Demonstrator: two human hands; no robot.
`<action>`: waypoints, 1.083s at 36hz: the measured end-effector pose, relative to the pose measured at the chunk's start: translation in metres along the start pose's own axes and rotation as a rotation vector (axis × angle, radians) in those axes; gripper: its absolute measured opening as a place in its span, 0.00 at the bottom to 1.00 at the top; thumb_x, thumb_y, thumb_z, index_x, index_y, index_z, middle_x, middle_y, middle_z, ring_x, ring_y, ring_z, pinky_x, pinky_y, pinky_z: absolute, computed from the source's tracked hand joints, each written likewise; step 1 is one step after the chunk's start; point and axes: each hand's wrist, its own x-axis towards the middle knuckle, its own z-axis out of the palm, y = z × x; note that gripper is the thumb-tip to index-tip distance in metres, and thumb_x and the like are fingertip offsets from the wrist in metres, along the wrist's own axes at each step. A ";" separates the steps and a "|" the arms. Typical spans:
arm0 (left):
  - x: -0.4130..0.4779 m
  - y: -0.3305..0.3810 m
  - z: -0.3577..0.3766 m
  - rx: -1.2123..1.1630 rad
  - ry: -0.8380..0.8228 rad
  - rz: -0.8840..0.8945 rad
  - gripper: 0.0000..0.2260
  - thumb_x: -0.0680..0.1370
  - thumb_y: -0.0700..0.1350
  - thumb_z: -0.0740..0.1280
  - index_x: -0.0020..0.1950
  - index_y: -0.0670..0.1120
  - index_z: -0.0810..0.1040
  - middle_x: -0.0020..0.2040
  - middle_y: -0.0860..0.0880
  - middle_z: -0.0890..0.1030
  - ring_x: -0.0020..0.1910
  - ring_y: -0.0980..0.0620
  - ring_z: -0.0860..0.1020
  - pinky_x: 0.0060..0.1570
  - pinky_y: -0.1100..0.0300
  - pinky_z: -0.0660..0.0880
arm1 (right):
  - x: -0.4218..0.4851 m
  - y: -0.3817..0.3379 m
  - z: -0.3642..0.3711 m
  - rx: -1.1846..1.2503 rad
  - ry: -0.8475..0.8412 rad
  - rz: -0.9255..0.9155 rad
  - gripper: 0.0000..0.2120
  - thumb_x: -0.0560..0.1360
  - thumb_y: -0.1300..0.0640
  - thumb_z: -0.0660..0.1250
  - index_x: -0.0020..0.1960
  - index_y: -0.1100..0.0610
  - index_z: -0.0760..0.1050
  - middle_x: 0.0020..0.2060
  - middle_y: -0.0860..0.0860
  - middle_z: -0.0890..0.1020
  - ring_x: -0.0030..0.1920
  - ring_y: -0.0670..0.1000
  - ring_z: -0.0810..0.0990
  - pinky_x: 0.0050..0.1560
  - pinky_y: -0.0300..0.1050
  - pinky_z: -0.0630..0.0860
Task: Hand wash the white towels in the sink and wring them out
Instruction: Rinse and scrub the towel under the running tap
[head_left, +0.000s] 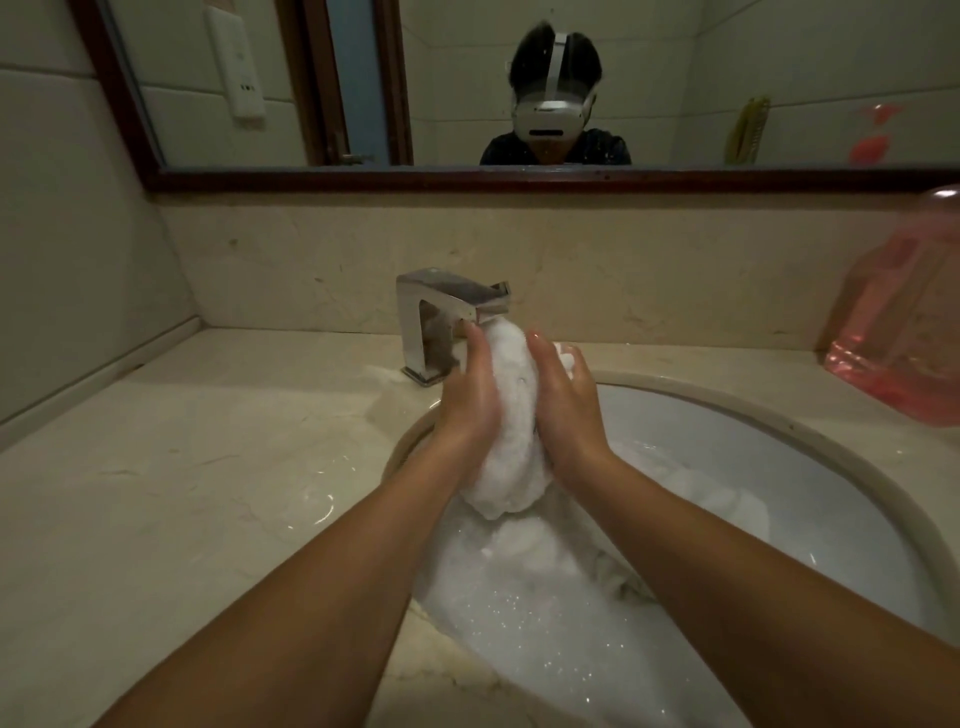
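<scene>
in the near basin, foamy water (545, 623) fills the sink (727, 431), with more white cloth (727, 501) sunk at right. above it a bunched white towel (511, 415) stands upright, pressed between left hand (470, 400) and right hand (563, 410). fingers straight, held together, flat on its sides. towel top just under faucet (441, 306). pink bottle (904, 332) far right. mirror (467, 78) behind.

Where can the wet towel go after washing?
The bare countertop left of the sink and faucet is widest. The right side is crowded by the pink jug. The sink holds suds and a soaking towel.
</scene>
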 end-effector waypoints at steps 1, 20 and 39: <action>-0.010 0.006 0.001 0.027 0.007 0.025 0.54 0.65 0.87 0.47 0.69 0.49 0.81 0.62 0.45 0.85 0.64 0.45 0.82 0.68 0.46 0.77 | -0.001 0.001 0.001 -0.017 0.007 -0.015 0.25 0.79 0.33 0.67 0.67 0.49 0.78 0.55 0.48 0.87 0.54 0.48 0.87 0.53 0.46 0.82; -0.045 0.020 0.003 0.242 0.123 0.274 0.27 0.84 0.70 0.52 0.59 0.54 0.83 0.57 0.49 0.85 0.59 0.45 0.81 0.63 0.47 0.76 | -0.007 -0.013 0.004 -0.188 0.227 -0.117 0.13 0.82 0.45 0.67 0.45 0.52 0.80 0.43 0.49 0.85 0.47 0.52 0.84 0.45 0.47 0.77; -0.044 0.014 0.003 0.126 -0.295 -0.074 0.57 0.60 0.87 0.44 0.79 0.56 0.73 0.73 0.47 0.79 0.72 0.43 0.77 0.74 0.42 0.72 | 0.010 -0.019 -0.018 0.508 0.277 0.136 0.20 0.78 0.42 0.73 0.61 0.56 0.84 0.50 0.54 0.90 0.50 0.56 0.90 0.58 0.62 0.85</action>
